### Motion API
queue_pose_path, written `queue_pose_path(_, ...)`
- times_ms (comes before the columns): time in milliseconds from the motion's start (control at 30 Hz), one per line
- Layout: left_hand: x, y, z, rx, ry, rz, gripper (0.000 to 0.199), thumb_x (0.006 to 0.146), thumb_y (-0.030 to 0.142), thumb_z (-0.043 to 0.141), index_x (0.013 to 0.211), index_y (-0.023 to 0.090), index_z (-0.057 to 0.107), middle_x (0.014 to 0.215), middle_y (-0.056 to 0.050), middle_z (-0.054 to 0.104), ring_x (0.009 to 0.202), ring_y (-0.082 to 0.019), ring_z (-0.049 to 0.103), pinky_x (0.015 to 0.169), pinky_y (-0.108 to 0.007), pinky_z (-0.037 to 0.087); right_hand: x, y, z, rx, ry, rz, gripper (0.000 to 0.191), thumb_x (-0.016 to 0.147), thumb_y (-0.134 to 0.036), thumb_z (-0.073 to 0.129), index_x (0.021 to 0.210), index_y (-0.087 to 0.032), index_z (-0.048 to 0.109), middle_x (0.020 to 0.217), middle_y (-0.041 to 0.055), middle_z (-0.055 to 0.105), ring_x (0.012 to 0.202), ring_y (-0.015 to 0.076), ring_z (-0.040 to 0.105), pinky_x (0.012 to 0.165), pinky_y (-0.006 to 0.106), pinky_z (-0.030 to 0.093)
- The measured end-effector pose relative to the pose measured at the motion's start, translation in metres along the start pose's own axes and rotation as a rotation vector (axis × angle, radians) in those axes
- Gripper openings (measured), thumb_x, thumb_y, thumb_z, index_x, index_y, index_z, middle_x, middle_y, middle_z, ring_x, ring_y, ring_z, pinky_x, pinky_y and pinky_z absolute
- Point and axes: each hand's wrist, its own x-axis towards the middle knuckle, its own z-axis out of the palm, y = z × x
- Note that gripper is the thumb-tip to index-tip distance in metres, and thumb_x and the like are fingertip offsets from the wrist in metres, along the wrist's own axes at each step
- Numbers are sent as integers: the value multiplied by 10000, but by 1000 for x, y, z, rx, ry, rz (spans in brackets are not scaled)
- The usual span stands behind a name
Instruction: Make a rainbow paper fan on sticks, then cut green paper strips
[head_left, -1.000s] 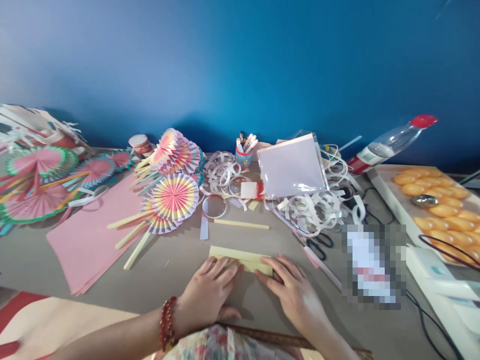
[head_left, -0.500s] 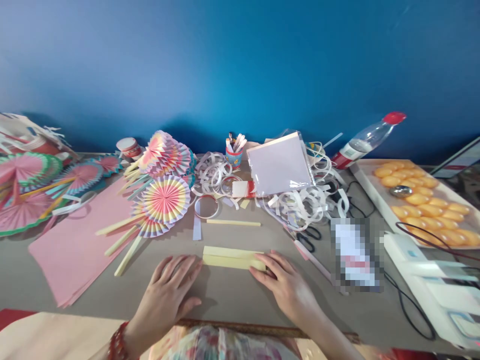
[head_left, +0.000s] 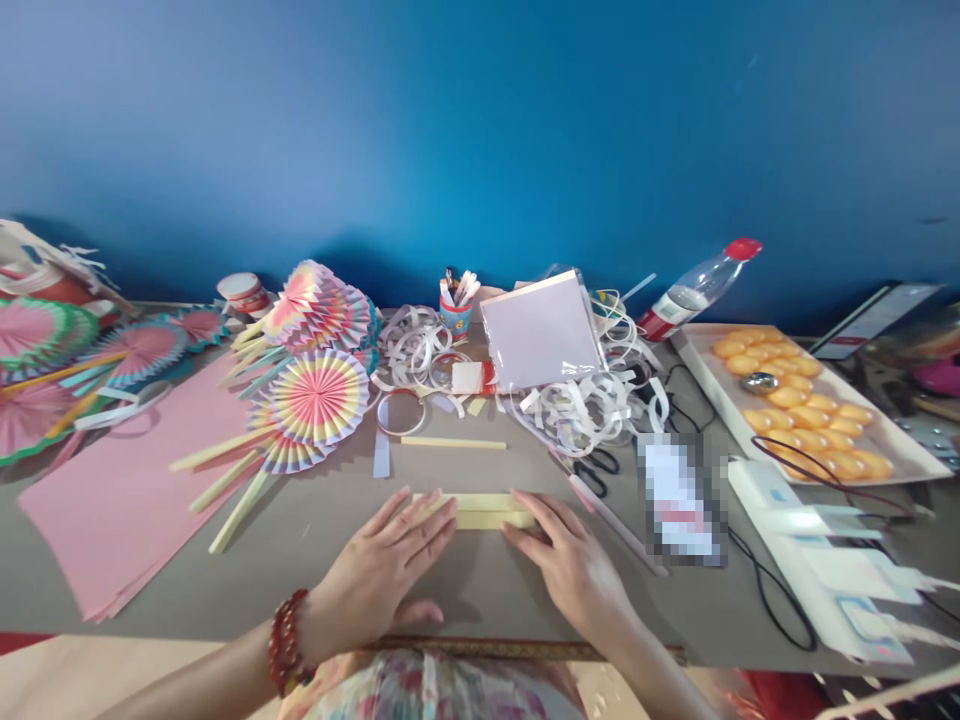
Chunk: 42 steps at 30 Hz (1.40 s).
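Note:
A folded strip of pale yellow paper (head_left: 480,512) lies on the grey table in front of me, with a crease along its length. My left hand (head_left: 379,570) lies flat, fingers stretched over the strip's left end, a beaded red bracelet (head_left: 286,640) on its wrist. At the other end, my right hand (head_left: 574,565) has the paper between thumb and fingers, thumb at the near edge. Beyond the strip is a thin yellow rolled stick (head_left: 453,442). Pleated paper fans (head_left: 315,398) with yellow handles lie to the left.
Pink paper sheets (head_left: 112,510) lie at the left. Further back are curled white strips (head_left: 577,415), a pen cup (head_left: 456,316), a plastic-wrapped lilac paper pack (head_left: 544,335) and black-handled scissors (head_left: 596,470). On the right are a bottle (head_left: 697,290), a tray (head_left: 926,465) of yellow things and a power strip (head_left: 810,580).
My left hand has moved right, from beside the yellow strip onto its left end. My right hand stays at the right end. The view has shifted slightly to the right.

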Motion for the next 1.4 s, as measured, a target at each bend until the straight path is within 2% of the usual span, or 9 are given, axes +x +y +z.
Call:
queue_pose_path(167,0,0,13,-2,-138,-11,831,931,692,319,1545,139,229,1595,-98,285,1479,-251,206,1213,-468,-48,-13,15,0,-101,61,-9,528,869,21,424,1092,-342,736,1336,37,606,1190,237,563,917,404,532)
queue_pose_path(300,-2,0,12,-8,-114,-21,795,939,670,342,1542,160,244,1585,-86,314,1471,-248,231,1209,-485,-75,-27,27,-11,-164,137,28,479,893,-1,403,1045,-293,751,1292,74,625,1193,260,559,894,410,530)
queue_pose_path(433,0,-4,8,-32,-56,-11,732,937,599,462,1511,166,325,1545,-85,395,1442,-248,295,1212,-474,-73,-22,13,-19,-123,215,42,334,922,-76,443,1064,-229,704,1171,94,667,1084,254,608,927,426,501)
queue_pose_path(533,2,-7,6,-77,-40,-41,554,967,490,489,1438,202,441,1502,-64,460,1405,-232,360,1216,-460,-73,-3,-6,-14,-34,167,12,240,932,-147,494,1094,-217,658,1143,100,664,1027,239,620,911,409,494)
queue_pose_path(667,2,-8,9,-147,-5,-114,388,973,444,499,1286,227,573,1412,-57,549,1337,-235,446,1225,-472,47,19,-16,3,19,19,-66,117,924,-167,556,966,-226,648,1085,70,675,1014,229,605,895,383,490)
queue_pose_path(800,5,-7,13,-160,70,-154,313,951,356,570,1238,234,601,1291,-49,630,1256,-225,522,1206,-492,197,25,-10,12,22,4,-98,126,939,-149,543,899,-228,633,989,32,680,941,202,606,1051,472,371)
queue_pose_path(900,11,-7,15,-144,116,-166,237,951,251,577,1182,230,626,1197,-31,669,1188,-204,562,1191,-487,251,27,-9,10,32,-31,-107,43,932,-233,590,934,-218,630,995,46,671,956,221,597,1042,474,376)
queue_pose_path(1100,22,-12,15,-168,162,-132,148,954,118,531,969,187,661,1101,-36,688,1080,-197,585,1098,-456,385,30,-12,9,72,38,-123,141,955,-156,521,894,-215,634,937,38,679,906,201,607,999,428,422)
queue_pose_path(1400,18,-11,10,-286,187,-305,154,973,135,483,900,169,614,1047,-63,648,976,-210,575,866,-364,484,20,-5,7,185,76,8,115,936,-158,563,866,-233,617,969,35,672,916,212,611,997,454,430)
